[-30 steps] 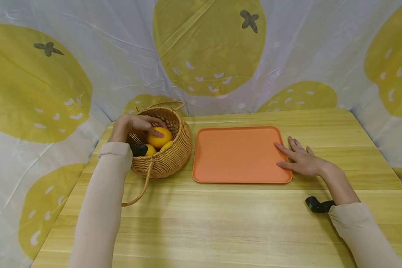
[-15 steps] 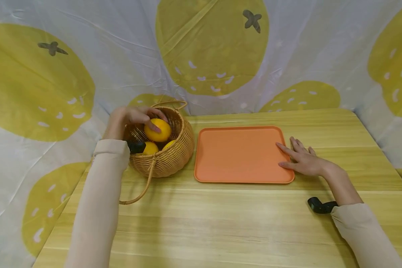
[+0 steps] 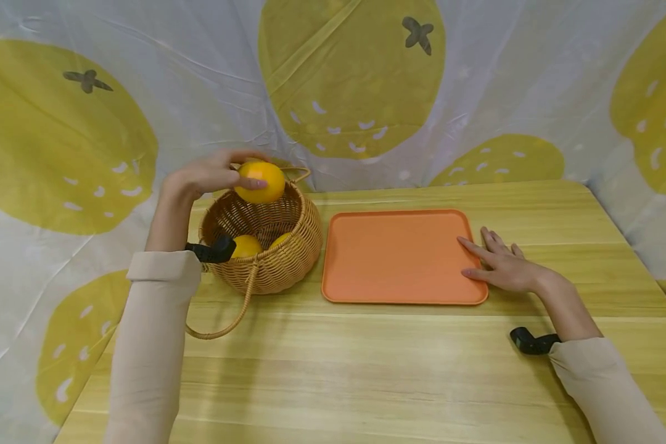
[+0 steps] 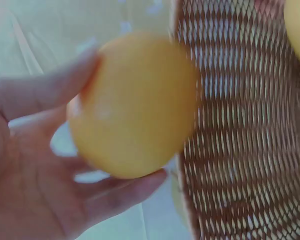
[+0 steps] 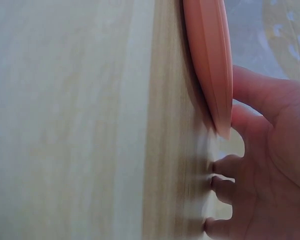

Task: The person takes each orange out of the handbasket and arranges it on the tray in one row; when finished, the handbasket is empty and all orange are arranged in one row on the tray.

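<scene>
My left hand [image 3: 208,175] grips a yellow-orange orange [image 3: 263,188], raised just above the mouth of the wicker basket [image 3: 288,268]. In the left wrist view, thumb and fingers curve around that orange [image 4: 135,107], beside the woven basket wall [image 4: 235,125]. Inside the basket lie another orange [image 3: 246,246] and part of a further one [image 3: 280,239]. My right hand [image 3: 507,269] rests at the right edge of the coral tray [image 3: 399,256], thumb and forefinger on its rim. Its other fingers are spread on the table beside it, as the right wrist view also shows.
The tray lies flat on the wooden table [image 3: 366,370], right of the basket. One basket handle [image 3: 238,320] hangs down toward the front, the other [image 3: 300,172] stands at the back. A fruit-patterned cloth [image 3: 200,92] hangs behind. Black wrist cameras sit at both cuffs.
My left hand has lifted the orange from inside the basket up to above its rim, uncovering more of the basket's inside. The right hand and the tray have stayed put.
</scene>
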Demonstrator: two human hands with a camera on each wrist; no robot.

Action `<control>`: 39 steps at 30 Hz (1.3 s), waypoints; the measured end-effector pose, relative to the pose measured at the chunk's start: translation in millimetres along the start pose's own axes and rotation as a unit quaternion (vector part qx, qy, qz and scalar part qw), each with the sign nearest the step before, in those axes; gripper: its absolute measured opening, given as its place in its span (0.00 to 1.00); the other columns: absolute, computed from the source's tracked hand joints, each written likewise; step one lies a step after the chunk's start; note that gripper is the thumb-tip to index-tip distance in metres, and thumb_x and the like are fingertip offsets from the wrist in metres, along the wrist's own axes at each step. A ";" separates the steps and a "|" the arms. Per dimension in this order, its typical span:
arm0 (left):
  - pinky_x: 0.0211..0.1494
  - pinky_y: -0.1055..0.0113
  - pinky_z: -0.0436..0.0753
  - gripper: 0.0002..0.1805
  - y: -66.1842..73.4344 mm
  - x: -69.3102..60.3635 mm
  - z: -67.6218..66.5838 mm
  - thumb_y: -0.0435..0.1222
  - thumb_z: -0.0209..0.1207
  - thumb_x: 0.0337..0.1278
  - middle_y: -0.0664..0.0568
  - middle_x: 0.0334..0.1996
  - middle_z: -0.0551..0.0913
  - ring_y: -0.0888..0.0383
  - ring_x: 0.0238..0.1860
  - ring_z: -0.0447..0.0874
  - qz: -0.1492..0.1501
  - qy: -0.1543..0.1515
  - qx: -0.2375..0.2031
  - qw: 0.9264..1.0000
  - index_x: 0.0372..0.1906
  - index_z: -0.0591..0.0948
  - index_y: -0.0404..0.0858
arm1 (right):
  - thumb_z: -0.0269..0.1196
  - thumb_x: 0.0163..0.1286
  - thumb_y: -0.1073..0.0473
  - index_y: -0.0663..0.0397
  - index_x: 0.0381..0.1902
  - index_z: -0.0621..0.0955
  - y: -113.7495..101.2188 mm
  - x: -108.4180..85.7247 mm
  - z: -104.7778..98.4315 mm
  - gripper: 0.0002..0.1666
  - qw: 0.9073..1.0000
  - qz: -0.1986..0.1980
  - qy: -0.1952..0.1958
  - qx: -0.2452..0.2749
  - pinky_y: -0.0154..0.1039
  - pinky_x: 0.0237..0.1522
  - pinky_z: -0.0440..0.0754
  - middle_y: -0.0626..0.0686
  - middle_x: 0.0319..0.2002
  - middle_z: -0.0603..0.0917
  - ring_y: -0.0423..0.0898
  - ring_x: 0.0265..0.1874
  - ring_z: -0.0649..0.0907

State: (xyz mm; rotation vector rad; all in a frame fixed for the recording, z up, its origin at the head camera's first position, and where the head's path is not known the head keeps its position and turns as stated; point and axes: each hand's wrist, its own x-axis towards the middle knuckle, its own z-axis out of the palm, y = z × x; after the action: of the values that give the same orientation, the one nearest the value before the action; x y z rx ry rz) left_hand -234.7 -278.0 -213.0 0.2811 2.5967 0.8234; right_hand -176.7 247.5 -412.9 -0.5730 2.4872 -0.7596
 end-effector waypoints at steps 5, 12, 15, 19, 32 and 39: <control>0.60 0.58 0.72 0.34 22.8 -5.0 19.0 0.46 0.64 0.69 0.38 0.72 0.68 0.50 0.57 0.70 -0.033 0.116 -0.097 0.988 0.77 0.69 0.51 | 0.57 0.79 0.39 0.51 0.85 0.47 -0.3 0.2 0.7 0.50 1.000 0.001 0.000 -0.002 0.79 0.69 0.24 0.73 0.80 0.26 0.74 0.79 0.30; 0.55 0.58 0.77 0.29 52.0 -1.8 51.1 0.42 0.65 0.68 0.36 0.67 0.71 0.47 0.55 0.73 -0.013 0.163 -0.134 0.977 0.72 0.74 0.50 | 0.57 0.79 0.39 0.51 0.85 0.47 -0.3 0.0 0.8 0.50 1.000 0.000 0.000 -0.001 0.79 0.69 0.24 0.73 0.80 0.26 0.74 0.78 0.29; 0.58 0.53 0.78 0.29 64.1 0.8 66.8 0.39 0.66 0.67 0.36 0.66 0.72 0.45 0.57 0.75 0.002 0.164 -0.141 0.976 0.72 0.74 0.48 | 0.57 0.79 0.39 0.51 0.85 0.47 -0.7 -0.4 0.9 0.50 1.000 0.000 0.000 0.000 0.79 0.69 0.24 0.73 0.80 0.26 0.74 0.79 0.29; 0.58 0.51 0.81 0.30 77.6 5.2 88.3 0.37 0.66 0.66 0.38 0.66 0.73 0.44 0.58 0.77 0.019 0.166 -0.156 0.974 0.72 0.74 0.47 | 0.57 0.79 0.40 0.51 0.85 0.47 0.3 0.0 1.5 0.50 1.000 0.001 0.000 0.001 0.79 0.69 0.24 0.73 0.80 0.25 0.74 0.79 0.29; 0.59 0.49 0.82 0.30 94.6 28.7 154.8 0.33 0.67 0.65 0.40 0.66 0.74 0.43 0.58 0.79 0.035 0.181 -0.205 0.961 0.70 0.73 0.44 | 0.57 0.78 0.36 0.45 0.86 0.47 7.5 2.0 4.3 0.51 1.000 -0.018 0.014 0.012 0.80 0.67 0.22 0.73 0.80 0.25 0.74 0.78 0.27; 0.63 0.46 0.81 0.30 82.3 52.3 186.6 0.31 0.68 0.63 0.40 0.65 0.77 0.41 0.61 0.79 0.029 0.224 -0.204 0.952 0.68 0.75 0.40 | 0.56 0.79 0.38 0.49 0.85 0.47 0.7 1.1 2.3 0.50 1.000 -0.004 0.006 0.001 0.80 0.68 0.24 0.73 0.80 0.25 0.75 0.78 0.29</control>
State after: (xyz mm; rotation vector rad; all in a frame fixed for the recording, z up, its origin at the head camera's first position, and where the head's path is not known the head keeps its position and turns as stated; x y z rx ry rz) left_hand -195.7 -101.2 -320.3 0.0485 2.7331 1.5719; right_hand -176.5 246.6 -415.3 -0.5797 2.4964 -0.7702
